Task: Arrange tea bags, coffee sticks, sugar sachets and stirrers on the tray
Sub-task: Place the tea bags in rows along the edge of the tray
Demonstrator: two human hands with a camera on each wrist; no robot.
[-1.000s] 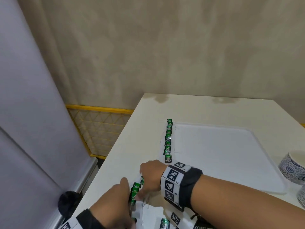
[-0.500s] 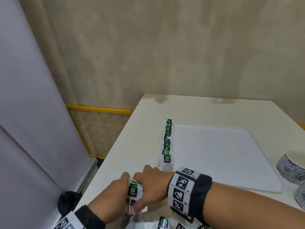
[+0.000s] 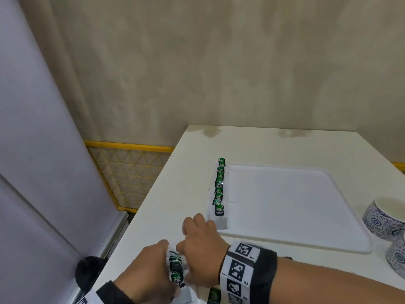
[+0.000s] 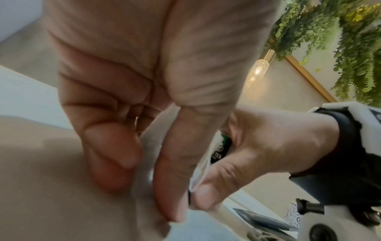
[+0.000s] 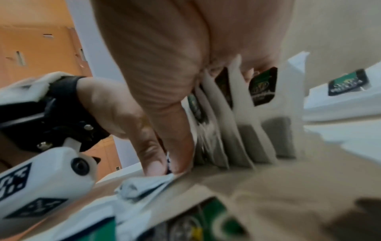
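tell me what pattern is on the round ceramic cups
Blue-and-white swirl pattern on the round ceramic cups; clearest in the head view.

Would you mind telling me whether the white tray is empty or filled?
Mostly empty: the tray holds only a row of tea bags along its left edge.

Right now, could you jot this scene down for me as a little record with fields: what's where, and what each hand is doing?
surface: white table
tray: white tray, mostly bare
placed: row of green tea bags along the tray's left edge
left hand: left hand grips a bunch of tea bags
right hand: right hand pinches at the same bunch
nearby: patterned blue cups right of the tray
coffee sticks, sugar, stirrers: none on the tray
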